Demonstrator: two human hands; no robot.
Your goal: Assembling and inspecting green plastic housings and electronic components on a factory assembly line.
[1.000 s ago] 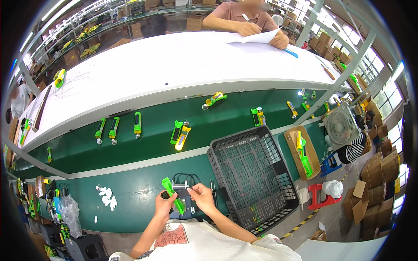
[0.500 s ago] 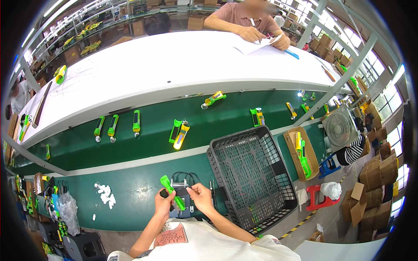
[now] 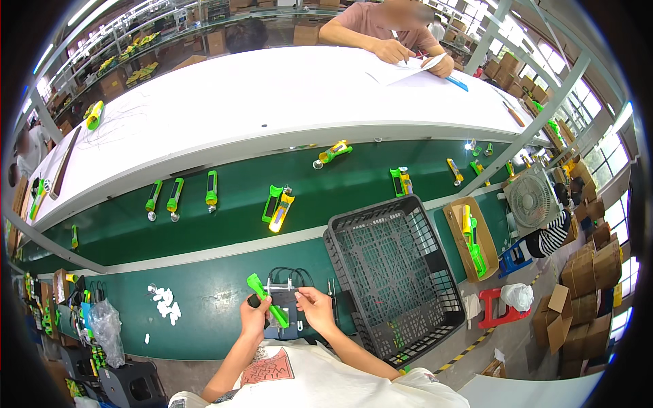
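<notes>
My left hand (image 3: pixel 252 317) is closed around a bright green plastic flashlight housing (image 3: pixel 277 313), held aslant over the near bench. A round black part (image 3: pixel 254 300) shows at the same hand's fingers; whether it belongs to the housing I cannot tell. Just beyond the housing is a small metal fixture (image 3: pixel 279 287) with a crossbar. At the bar's right end my right hand (image 3: pixel 315 309) has thumb and fingers pinched together, and what is between them is too small to make out. Dark cables (image 3: pixel 299 273) loop behind the fixture.
A black plastic crate (image 3: pixel 340 272) stands right of my hands, beside a cardboard tray (image 3: pixel 454 234) of green and yellow parts. Small white pieces (image 3: pixel 165 304) lie to the left. Several green and yellow flashlights (image 3: pixel 279 212) rest on the green belt. Across the white table, a person (image 3: pixel 381 34) writes.
The green housing and my left hand have shifted slightly left. My right hand stays pinched at the bar's end, moved a little right. Flashlights on the belt sit a touch further left.
</notes>
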